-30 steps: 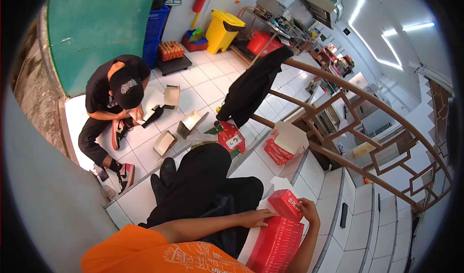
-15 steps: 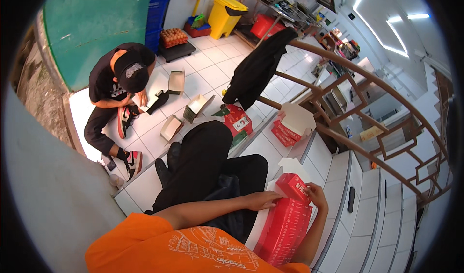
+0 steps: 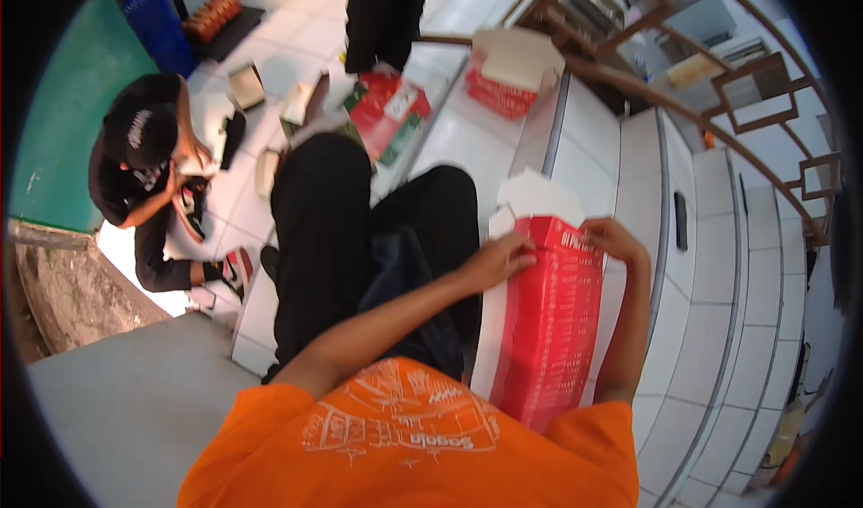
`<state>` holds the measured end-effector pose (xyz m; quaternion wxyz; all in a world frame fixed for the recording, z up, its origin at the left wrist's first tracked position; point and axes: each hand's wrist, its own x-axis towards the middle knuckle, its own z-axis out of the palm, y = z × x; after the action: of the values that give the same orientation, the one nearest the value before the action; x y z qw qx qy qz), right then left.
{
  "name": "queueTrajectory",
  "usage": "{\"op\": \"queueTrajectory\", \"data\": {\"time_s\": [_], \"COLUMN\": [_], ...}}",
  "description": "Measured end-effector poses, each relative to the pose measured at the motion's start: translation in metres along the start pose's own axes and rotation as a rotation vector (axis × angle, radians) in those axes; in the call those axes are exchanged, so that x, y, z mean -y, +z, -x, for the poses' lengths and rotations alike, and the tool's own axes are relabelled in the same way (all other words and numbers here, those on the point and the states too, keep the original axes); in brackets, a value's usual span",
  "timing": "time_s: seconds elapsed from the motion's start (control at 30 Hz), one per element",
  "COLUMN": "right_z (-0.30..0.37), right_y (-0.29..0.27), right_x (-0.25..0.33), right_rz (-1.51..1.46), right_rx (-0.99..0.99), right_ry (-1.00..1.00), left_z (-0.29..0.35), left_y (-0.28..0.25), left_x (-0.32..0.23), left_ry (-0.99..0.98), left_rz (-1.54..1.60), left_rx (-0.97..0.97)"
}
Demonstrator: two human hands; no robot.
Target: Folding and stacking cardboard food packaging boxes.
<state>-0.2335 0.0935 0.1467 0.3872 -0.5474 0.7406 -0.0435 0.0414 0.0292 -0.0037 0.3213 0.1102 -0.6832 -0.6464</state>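
Observation:
A long stack of nested red cardboard boxes [image 3: 553,337] stands beside my right leg and runs from my shirt toward the far side. At its far end sits a red cardboard box [image 3: 559,232] with its pale lid flaps [image 3: 539,198] spread outward. My left hand [image 3: 499,261] holds the left edge of that box, fingers bent against it. On its right edge my right hand [image 3: 616,238] grips with curled fingers. The stack's lower end is hidden by my orange shirt.
White tiled steps with dark edges rise at right, a black slim object [image 3: 680,220] on one. More red boxes [image 3: 499,94] stand ahead below a brown railing [image 3: 620,76]. Flattened red-green cardboard [image 3: 387,112] and opened boxes lie on the floor. A person [image 3: 144,148] sits at left with a box.
The far-end red box, earlier tilted apart from the stack, now sits in line against it, with both hands at its sides. The head view has turned downward and to the right.

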Motion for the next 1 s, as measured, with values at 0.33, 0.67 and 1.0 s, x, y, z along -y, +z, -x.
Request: {"op": "queueTrajectory", "data": {"time_s": [0.33,0.67,1.0], "right_z": [-0.016,-0.012,-0.006], "right_y": [0.026,0.026,0.019], "right_x": [0.103,0.129,0.141], "right_rz": [0.031,0.221,0.150], "right_rx": [0.114,0.211,0.394], "right_ry": [-0.150,-0.192,-0.216], "left_z": [0.001,0.015,0.013], "left_y": [-0.002,0.002,-0.006], "left_x": [-0.012,-0.011,-0.019], "left_ry": [-0.057,-0.166,-0.116], "left_rz": [0.163,0.333,0.358], "left_rx": [-0.042,-0.035,0.047]}}
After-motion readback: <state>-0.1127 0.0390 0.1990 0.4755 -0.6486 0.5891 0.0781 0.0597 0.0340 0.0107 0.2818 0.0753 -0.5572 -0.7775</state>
